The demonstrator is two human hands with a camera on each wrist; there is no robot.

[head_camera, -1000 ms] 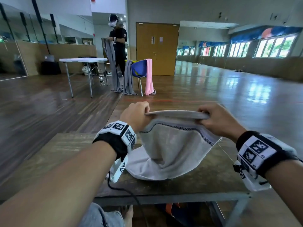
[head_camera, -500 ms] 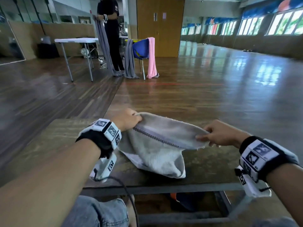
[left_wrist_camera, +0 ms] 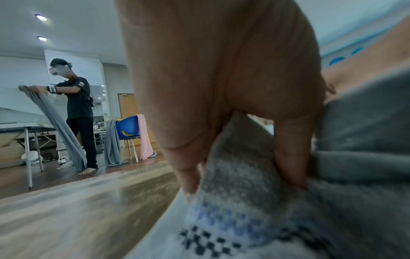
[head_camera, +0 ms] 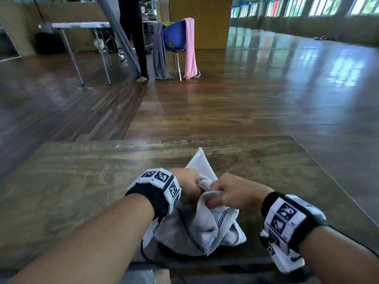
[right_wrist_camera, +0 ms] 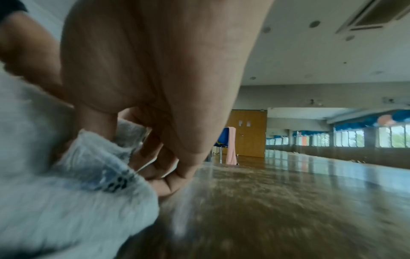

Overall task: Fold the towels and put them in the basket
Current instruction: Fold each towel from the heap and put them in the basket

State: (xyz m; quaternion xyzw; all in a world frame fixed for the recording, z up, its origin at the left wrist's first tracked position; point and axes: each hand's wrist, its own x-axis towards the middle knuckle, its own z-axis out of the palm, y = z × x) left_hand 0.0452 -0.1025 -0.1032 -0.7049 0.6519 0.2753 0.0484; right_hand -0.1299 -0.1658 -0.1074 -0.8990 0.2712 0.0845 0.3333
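A light grey towel (head_camera: 205, 228) with a dark checkered band lies bunched on the near middle of the wooden table (head_camera: 82, 181). One flat corner of it points away from me. My left hand (head_camera: 187, 184) grips the towel's edge from the left, its fingers (left_wrist_camera: 288, 157) curled into the cloth (left_wrist_camera: 255, 175). Right beside it, my right hand (head_camera: 229, 193) pinches a fold, thumb and fingers (right_wrist_camera: 159, 157) closed on the fabric (right_wrist_camera: 77, 175). The two hands almost touch. No basket is in view.
Beyond the table lies open shiny wooden floor (head_camera: 246, 103). Far off, another person (head_camera: 133, 37) stands holding a long grey cloth by a folding table (head_camera: 82, 25). A blue chair (head_camera: 174, 35) there carries a grey towel (head_camera: 159, 52) and a pink towel (head_camera: 189, 48).
My hands came together from wide apart and dropped toward the table, bunching the stretched towel. My head tilted down, so the table fills more of the view.
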